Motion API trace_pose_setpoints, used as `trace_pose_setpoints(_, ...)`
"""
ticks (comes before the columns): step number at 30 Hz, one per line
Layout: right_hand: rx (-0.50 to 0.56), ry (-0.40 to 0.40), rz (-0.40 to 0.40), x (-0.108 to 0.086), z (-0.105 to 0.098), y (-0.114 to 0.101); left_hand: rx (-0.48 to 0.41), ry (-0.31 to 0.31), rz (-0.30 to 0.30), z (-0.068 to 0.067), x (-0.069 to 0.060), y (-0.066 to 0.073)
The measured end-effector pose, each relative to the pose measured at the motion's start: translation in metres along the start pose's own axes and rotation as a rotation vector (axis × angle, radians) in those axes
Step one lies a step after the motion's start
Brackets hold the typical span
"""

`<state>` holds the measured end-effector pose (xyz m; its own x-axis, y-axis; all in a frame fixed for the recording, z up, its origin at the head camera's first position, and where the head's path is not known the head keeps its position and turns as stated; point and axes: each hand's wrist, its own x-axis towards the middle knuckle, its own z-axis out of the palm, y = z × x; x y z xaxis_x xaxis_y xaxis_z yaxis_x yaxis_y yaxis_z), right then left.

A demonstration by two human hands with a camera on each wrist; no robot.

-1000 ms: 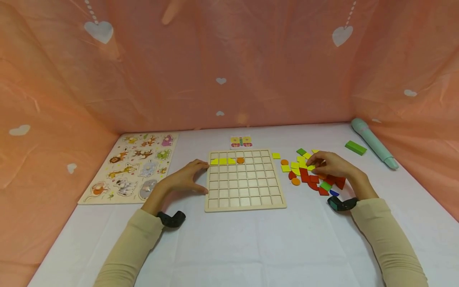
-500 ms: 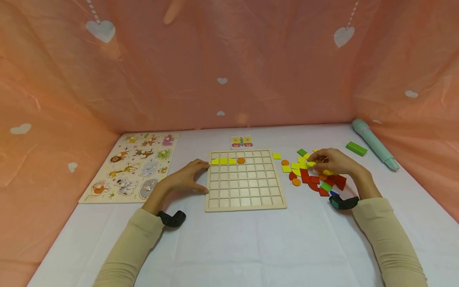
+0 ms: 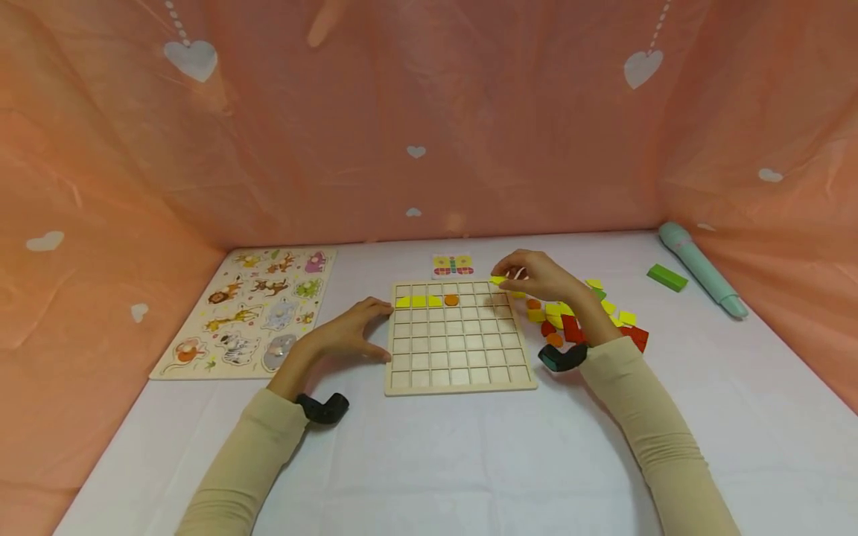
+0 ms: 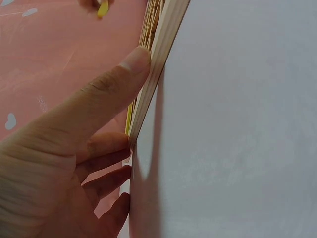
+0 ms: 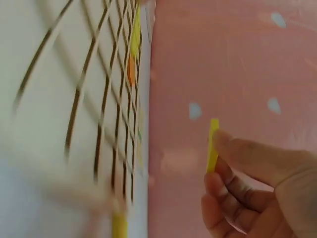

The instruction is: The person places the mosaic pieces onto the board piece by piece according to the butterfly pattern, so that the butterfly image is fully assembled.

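Observation:
My right hand (image 3: 541, 277) pinches a small yellow tile (image 5: 213, 148) between thumb and fingertips, above the far right corner of a wooden grid board (image 3: 445, 357). In the right wrist view the tile appears edge-on. My left hand (image 3: 345, 332) rests against the board's left side, thumb (image 4: 116, 79) and fingers spread apart and touching its edge. In the board's second row lie yellow pieces (image 3: 418, 301) at the left, followed by an orange disc (image 3: 452, 300). The other cells I can see hold no pieces.
Loose yellow, red, orange and green pieces (image 3: 574, 327) lie right of the board, partly under my right forearm. A butterfly pattern card (image 3: 452, 266) sits behind it. An animal puzzle (image 3: 268, 298) is left; a green block (image 3: 666, 278) and a microphone-shaped pen (image 3: 700, 268) are far right.
My right hand has moved left from the loose pieces to the board's far right corner, carrying a yellow tile. My left hand stays at the board's left edge.

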<state>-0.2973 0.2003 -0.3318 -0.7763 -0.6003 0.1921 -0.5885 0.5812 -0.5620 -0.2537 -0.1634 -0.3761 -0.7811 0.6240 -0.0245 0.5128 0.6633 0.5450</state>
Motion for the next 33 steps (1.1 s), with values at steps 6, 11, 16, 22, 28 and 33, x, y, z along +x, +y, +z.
trace_pose_setpoints(6, 0.004, -0.044, -0.048, 0.027, 0.028, -0.007, -0.002, -0.004, 0.010, 0.001, 0.000, -0.001)
trace_pose_setpoints(11, 0.032, -0.046, -0.011, 0.035, 0.044, -0.003, 0.010, -0.001, 0.008, 0.000, 0.001, -0.001)
trace_pose_setpoints(16, 0.085, -0.049, 0.019, 0.038, 0.054, 0.005, -0.001, -0.002, 0.006, 0.000, 0.001, 0.000)
trace_pose_setpoints(22, 0.057, -0.085, 0.024, 0.038, 0.058, 0.005, -0.014, -0.004, 0.006, 0.001, 0.001, -0.002)
trace_pose_setpoints(28, 0.082, -0.086, 0.031, 0.036, 0.057, 0.004, -0.004, -0.003, 0.011, 0.002, 0.001, -0.003)
trace_pose_setpoints(33, 0.083, -0.088, 0.022, 0.036, 0.057, 0.004, 0.003, 0.002, 0.017, 0.002, 0.001, -0.003)
